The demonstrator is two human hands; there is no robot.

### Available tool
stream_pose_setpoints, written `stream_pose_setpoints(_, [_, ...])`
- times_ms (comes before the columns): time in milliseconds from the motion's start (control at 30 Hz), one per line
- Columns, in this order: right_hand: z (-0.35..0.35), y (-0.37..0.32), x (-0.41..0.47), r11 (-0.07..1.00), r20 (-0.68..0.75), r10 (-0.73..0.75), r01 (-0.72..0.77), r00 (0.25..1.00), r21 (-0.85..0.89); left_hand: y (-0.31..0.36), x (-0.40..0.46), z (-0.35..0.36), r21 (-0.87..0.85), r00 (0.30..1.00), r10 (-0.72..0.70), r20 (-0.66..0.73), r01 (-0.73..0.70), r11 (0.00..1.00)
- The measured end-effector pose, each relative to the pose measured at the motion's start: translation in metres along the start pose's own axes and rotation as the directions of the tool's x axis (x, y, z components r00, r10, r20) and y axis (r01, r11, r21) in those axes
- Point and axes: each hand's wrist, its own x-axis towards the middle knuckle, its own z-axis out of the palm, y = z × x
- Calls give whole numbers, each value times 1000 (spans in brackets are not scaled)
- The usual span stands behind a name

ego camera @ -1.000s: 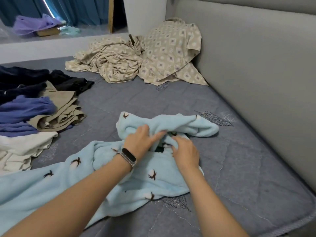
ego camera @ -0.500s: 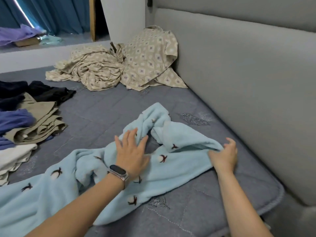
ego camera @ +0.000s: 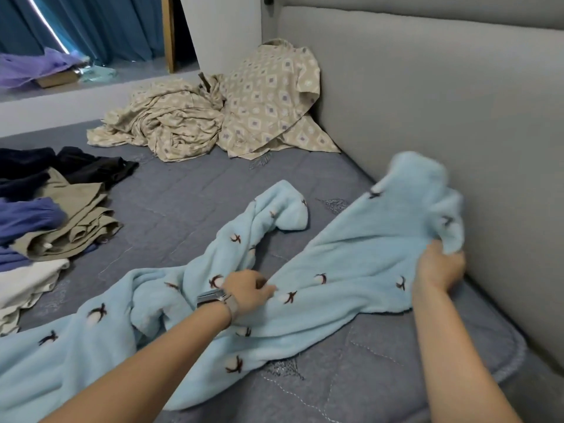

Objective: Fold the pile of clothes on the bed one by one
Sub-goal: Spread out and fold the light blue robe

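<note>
The right hand, at four o'clock in the view, has its fingers curled round a bunched end of the light blue fleece garment and lifts it beside the grey headboard. The left hand, near centre, pinches the same garment lower down, fingers bent into the cloth. From there the garment trails over the bed toward eight o'clock. A pile of clothes lies at nine o'clock, and a crumpled beige patterned sheet at twelve.

Probably bedroom (bed, headboard)
</note>
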Motion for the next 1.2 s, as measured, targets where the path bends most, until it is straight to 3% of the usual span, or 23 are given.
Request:
stream_pose_setpoints(33, [-10, 9, 7, 994, 13, 62, -61, 998, -95, 1, 4, 1, 49, 998, -19, 58, 16, 999])
stream_pose_setpoints(100, [-26, 28, 6, 951, 141, 74, -27, 987, -309, 7, 12, 3, -2, 993, -47, 111, 48, 999])
stream_pose_setpoints(167, [-37, 41, -2, 937, 226, 41, 42, 973, -347, 15, 23, 5, -13, 997, -45, 63, 46, 999])
stream_pose_setpoints(200, [-40, 44, -2, 949, 231, 33, 42, 972, -312, 18, 29, 5, -18, 999, -44, 3, 44, 999])
stream_pose_setpoints(267, [-40, 46, -1, 970, 213, 55, -2, 975, -243, 27, 39, 0, -113, 965, -59, -257, 30, 993])
stream_pose_setpoints(333, [-39, 47, -2, 977, 213, 83, -37, 973, -209, 36, 43, -11, -307, 825, -150, -545, -29, 951])
stream_pose_setpoints(367, [-39, 49, -3, 978, 215, 87, -42, 973, -204, 39, 41, -15, -388, 764, -213, -608, -53, 920])
stream_pose_setpoints(400, [-39, 50, -5, 979, 207, 90, -49, 974, -197, 39, 39, -15, -423, 760, -224, -610, -74, 903])
stream_pose_setpoints(467, [-40, 51, -5, 986, 142, 97, -76, 985, -147, 35, 32, 0, -347, 874, -82, -479, -103, 932])
stream_pose_setpoints(533, [-44, 47, -4, 996, 35, 75, -73, 997, -43, 25, 17, 29, -9, 933, 162, -321, -174, 985])
stream_pose_setpoints(600, [-49, 40, -5, 994, -43, -28, 33, 999, 109, 18, -11, 55, 277, 931, 327, -160, -276, 920])
stream_pose_setpoints(733, [-50, 46, 2, 962, -23, -129, 130, 991, 241, -4, -77, 85, 376, 919, 391, -55, -344, 861])
stream_pose_setpoints(833, [-50, 51, 1, 972, 150, -112, 77, 982, 220, -37, -107, 83, 363, 901, 416, -125, -349, 864])
stream_pose_setpoints(867, [-51, 51, -4, 985, 159, -107, 83, 981, 153, -45, -114, 79, 346, 909, 391, -142, -325, 880])
stream_pose_setpoints(933, [-54, 40, -26, 964, 69, -207, 216, 976, -153, -55, -125, 75, 327, 934, 310, -178, -241, 914])
stream_pose_setpoints(1000, [-56, 27, -56, 855, 89, -445, 452, 891, -254, -56, -130, 70, 304, 958, 221, -182, -159, 939])
stream_pose_setpoints(1067, [-52, 21, -85, 684, 423, -620, 719, 661, -120, -54, -131, 65, 322, 965, 197, -171, -134, 937])
stream_pose_setpoints(1133, [-46, 26, -107, 536, 813, -457, 841, 360, -71, -57, -131, 60, 329, 964, 215, -159, -153, 932])
stream_pose_setpoints(1167, [-45, 34, -112, 440, 900, -337, 892, 274, -107, -62, -129, 59, 334, 969, 205, -138, -150, 931])
stream_pose_setpoints(1200, [-44, 44, -112, 363, 928, -268, 919, 260, -153, -69, -129, 59, 347, 977, 174, -121, -122, 930])
